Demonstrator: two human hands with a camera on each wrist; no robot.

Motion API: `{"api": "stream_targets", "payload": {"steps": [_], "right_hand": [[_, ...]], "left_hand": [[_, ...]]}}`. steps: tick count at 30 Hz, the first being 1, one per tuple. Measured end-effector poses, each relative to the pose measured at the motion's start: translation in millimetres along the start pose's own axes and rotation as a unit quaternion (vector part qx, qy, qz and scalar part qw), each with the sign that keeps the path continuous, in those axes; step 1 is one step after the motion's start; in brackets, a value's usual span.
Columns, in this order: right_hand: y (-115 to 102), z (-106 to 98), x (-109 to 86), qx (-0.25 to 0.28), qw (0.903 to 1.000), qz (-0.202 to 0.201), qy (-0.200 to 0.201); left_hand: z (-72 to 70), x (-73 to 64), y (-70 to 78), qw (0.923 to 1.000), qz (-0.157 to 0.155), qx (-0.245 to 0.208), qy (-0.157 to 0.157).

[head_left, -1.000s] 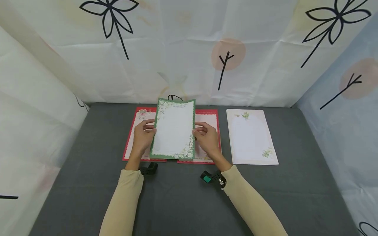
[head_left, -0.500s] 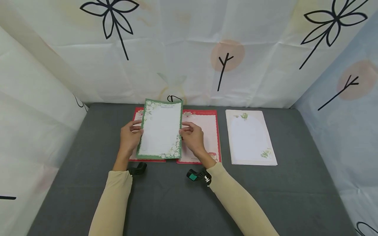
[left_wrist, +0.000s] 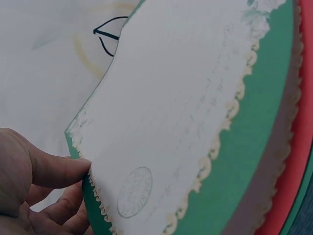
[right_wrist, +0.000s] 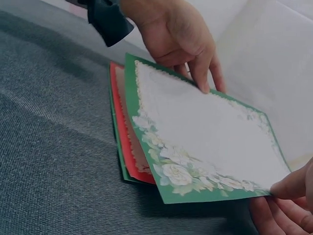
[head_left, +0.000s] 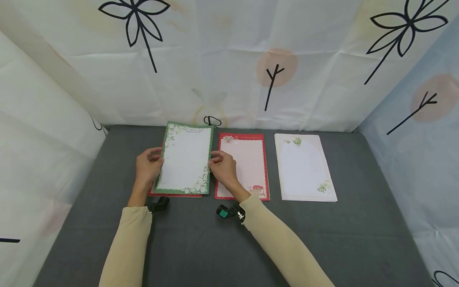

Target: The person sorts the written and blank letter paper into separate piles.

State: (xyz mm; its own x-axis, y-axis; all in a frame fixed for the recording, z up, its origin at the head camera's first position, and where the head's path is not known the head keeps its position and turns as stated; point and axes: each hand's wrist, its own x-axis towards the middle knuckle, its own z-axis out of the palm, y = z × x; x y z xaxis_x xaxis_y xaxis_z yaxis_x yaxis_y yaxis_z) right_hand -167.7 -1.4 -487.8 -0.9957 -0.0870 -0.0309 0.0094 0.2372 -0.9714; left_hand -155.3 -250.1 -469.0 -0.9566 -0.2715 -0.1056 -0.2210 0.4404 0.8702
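A green-bordered sheet of floral stationery paper (head_left: 184,161) is held up at a slant between both hands. My left hand (head_left: 148,166) pinches its left edge between thumb and fingers, plain in the left wrist view too. At the opposite edge, my right hand (head_left: 223,168) pinches the paper, with thumb on top and fingers beneath, as the right wrist view shows. Under the lifted sheet lies a red-bordered sheet (right_wrist: 117,93), mostly covered in the head view. A green edge (right_wrist: 121,161) peeks out below that red one. The two upper sheets are apart at the near side.
Just right of the hands lies another red-bordered sheet (head_left: 245,165). Farther right is a small stack of white sheets (head_left: 303,169) with green leaf prints. Everything rests on a dark grey cloth-covered table (head_left: 208,247), backed by a patterned white curtain (head_left: 222,59).
Both hands have carried the green-bordered sheet leftward, from between the two red-bordered sheets to over the left one. The right red-bordered sheet is now uncovered.
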Motion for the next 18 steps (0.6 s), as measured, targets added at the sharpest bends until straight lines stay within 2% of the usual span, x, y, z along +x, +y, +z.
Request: {"api": "stream_targets", "payload": {"steps": [6, 11, 18], "right_hand": [[-1.2, 5.8, 0.0, -0.042, 0.9988, 0.011, -0.024], [-4.5, 6.9, -0.1, -0.096, 0.9945, 0.001, -0.04], [-9.2, 9.6, 0.6, -0.142, 0.9883, -0.009, -0.057]], "left_hand": [[-3.6, 2.1, -5.2, 0.9999, -0.004, 0.008, 0.009], [-3.6, 2.7, -7.3, 0.9997, -0.009, 0.02, 0.015], [-5.6, 3.6, -9.5, 0.9987, -0.014, 0.04, 0.027]]}}
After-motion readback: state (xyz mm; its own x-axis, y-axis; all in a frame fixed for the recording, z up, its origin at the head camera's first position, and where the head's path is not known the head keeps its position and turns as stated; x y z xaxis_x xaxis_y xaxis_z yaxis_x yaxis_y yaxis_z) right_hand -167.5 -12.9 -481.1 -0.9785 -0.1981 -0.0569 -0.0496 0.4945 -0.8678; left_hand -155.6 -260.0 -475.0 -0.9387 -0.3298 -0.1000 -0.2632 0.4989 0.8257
